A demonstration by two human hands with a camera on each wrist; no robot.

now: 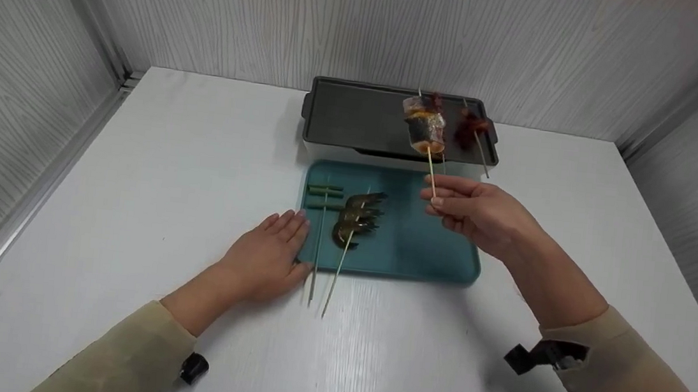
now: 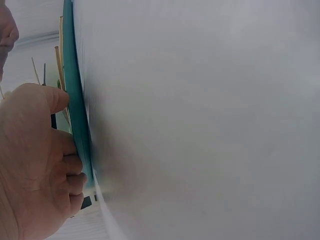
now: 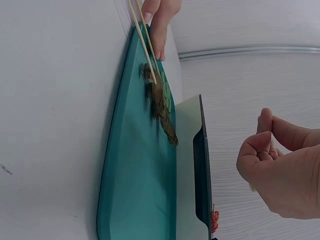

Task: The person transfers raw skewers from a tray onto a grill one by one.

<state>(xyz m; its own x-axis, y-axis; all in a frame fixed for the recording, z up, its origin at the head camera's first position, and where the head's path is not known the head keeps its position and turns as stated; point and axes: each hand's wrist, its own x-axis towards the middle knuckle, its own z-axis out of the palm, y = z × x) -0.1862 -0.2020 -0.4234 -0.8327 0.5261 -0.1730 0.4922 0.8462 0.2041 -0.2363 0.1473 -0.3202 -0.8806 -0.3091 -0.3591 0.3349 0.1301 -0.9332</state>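
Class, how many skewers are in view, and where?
5: a shrimp skewer and a green skewer on the teal tray; one held skewer in the right hand; a red skewer on the griddle; another, mostly hidden behind the held one. Others may hide.

held skewer [image 1: 430, 168] partly hidden, red food [image 1: 469, 131] blurred

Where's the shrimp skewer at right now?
In the head view, the shrimp skewer lies on the left half of the teal tray, just right of the skewer of green pieces, its stick jutting past the tray's near edge.
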